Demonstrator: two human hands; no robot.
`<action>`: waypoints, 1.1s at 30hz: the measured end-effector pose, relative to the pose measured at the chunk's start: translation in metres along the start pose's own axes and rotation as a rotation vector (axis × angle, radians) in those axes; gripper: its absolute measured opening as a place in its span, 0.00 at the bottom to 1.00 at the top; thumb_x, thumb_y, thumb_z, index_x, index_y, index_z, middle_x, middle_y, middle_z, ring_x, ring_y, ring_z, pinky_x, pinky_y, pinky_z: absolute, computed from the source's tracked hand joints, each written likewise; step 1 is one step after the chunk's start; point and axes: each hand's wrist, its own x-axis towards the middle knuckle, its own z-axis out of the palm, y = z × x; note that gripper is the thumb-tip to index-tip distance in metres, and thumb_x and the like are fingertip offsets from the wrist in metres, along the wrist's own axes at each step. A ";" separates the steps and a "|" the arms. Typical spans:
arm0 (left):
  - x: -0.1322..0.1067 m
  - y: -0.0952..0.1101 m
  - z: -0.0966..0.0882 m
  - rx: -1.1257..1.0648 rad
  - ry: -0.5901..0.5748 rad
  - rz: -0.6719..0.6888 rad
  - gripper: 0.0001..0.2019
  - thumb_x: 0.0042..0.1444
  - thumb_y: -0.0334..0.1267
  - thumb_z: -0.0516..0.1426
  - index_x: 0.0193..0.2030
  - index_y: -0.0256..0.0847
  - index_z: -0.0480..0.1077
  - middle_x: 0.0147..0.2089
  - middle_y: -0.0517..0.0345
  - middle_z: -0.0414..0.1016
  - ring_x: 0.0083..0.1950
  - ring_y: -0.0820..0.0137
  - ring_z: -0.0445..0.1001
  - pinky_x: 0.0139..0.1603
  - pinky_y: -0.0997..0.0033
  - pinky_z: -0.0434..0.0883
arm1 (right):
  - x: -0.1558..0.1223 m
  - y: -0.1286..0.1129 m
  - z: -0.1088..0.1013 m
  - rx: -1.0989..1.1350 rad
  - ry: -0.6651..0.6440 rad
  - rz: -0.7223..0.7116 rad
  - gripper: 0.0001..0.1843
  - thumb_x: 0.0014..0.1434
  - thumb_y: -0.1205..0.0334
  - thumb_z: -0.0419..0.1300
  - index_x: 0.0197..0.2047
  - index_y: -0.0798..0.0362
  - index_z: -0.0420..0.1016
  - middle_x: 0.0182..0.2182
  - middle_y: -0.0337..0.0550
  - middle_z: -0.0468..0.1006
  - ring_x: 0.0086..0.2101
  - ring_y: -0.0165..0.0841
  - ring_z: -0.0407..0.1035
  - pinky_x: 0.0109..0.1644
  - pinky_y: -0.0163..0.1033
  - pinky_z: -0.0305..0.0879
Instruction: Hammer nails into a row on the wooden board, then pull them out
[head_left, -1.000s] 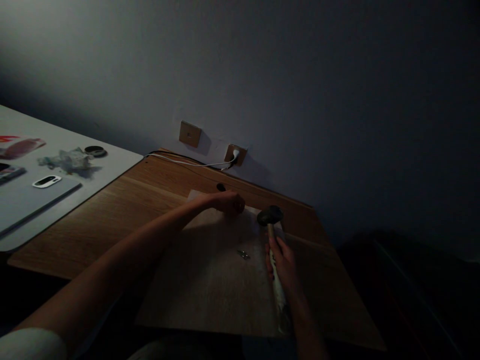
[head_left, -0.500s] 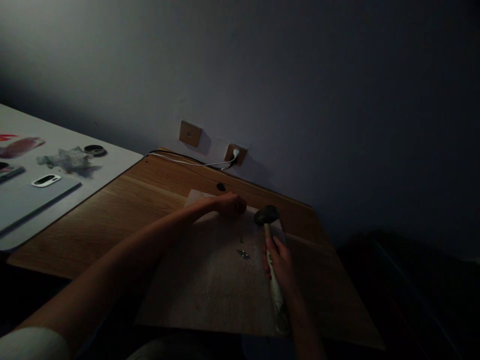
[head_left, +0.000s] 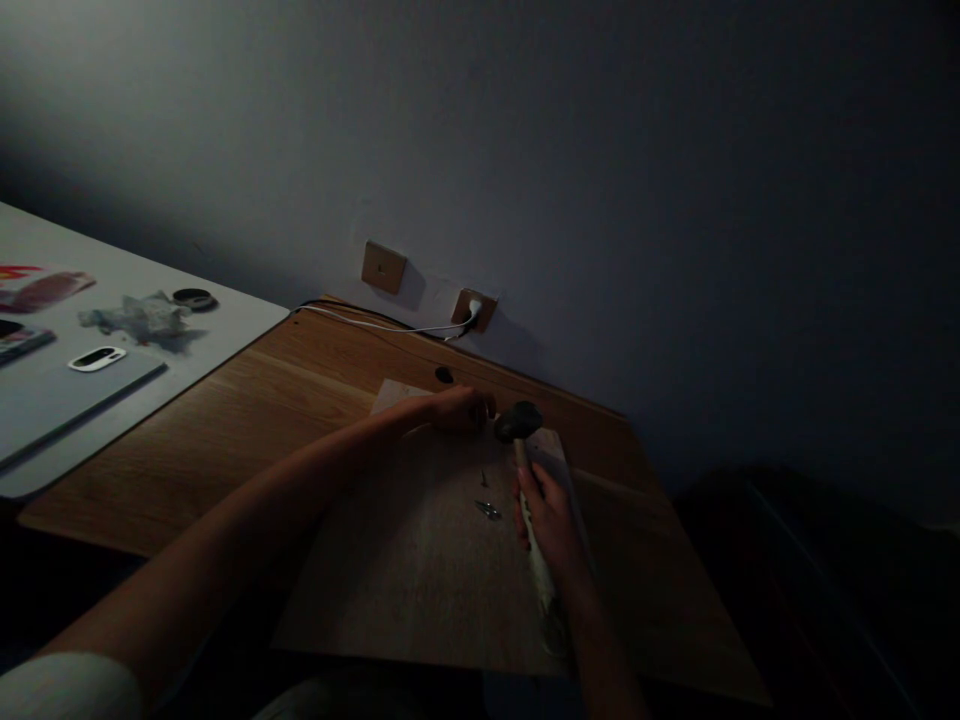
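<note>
My right hand (head_left: 551, 515) is wrapped round the pale handle of a hammer (head_left: 517, 423) with a dark, bulky head. The head hovers just right of my left hand (head_left: 463, 408), close to its fingertips. My left hand is closed in a pinch near the far edge of a wooden board (head_left: 405, 560); whatever sits between its fingers is too dark to make out. Nearer to me on the board lie a small pile of shiny nails (head_left: 488, 510) and a single nail (head_left: 484, 480).
Under the board is a wooden desk (head_left: 247, 420). At left a white table (head_left: 247, 310) carries a grey laptop-like slab (head_left: 67, 410), crumpled plastic (head_left: 146, 318) and a dark roll (head_left: 193, 298). Cables run to a wall socket (head_left: 475, 309) behind the desk.
My right hand has brought the hammer a little to the left, so its head is closer to my left fingertips. My left hand has stayed nearly in place.
</note>
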 end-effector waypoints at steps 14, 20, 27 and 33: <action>0.000 -0.003 0.002 0.028 0.025 -0.024 0.26 0.46 0.26 0.64 0.54 0.36 0.71 0.42 0.57 0.82 0.41 0.67 0.80 0.40 0.75 0.71 | 0.005 0.000 0.012 -0.026 -0.044 -0.003 0.28 0.54 0.29 0.57 0.32 0.48 0.62 0.14 0.26 0.60 0.11 0.24 0.54 0.11 0.29 0.50; 0.000 -0.003 0.002 0.028 0.019 -0.025 0.24 0.47 0.26 0.63 0.54 0.38 0.71 0.40 0.59 0.82 0.41 0.68 0.80 0.41 0.76 0.70 | 0.005 -0.001 0.013 -0.038 -0.038 -0.011 0.27 0.55 0.30 0.56 0.31 0.48 0.62 0.12 0.25 0.59 0.10 0.24 0.52 0.10 0.29 0.50; -0.003 0.011 -0.005 0.099 -0.008 -0.083 0.24 0.47 0.27 0.63 0.54 0.38 0.71 0.42 0.58 0.81 0.41 0.67 0.78 0.38 0.76 0.69 | 0.005 0.000 0.011 -0.008 -0.053 -0.001 0.27 0.54 0.31 0.58 0.32 0.48 0.63 0.16 0.27 0.62 0.11 0.24 0.53 0.10 0.29 0.51; -0.009 0.037 -0.024 0.262 -0.221 -0.067 0.14 0.45 0.28 0.66 0.40 0.39 0.74 0.37 0.62 0.78 0.35 0.71 0.73 0.33 0.76 0.65 | 0.003 0.000 0.007 0.027 -0.002 0.000 0.30 0.52 0.27 0.59 0.31 0.48 0.63 0.11 0.27 0.60 0.10 0.25 0.52 0.11 0.30 0.50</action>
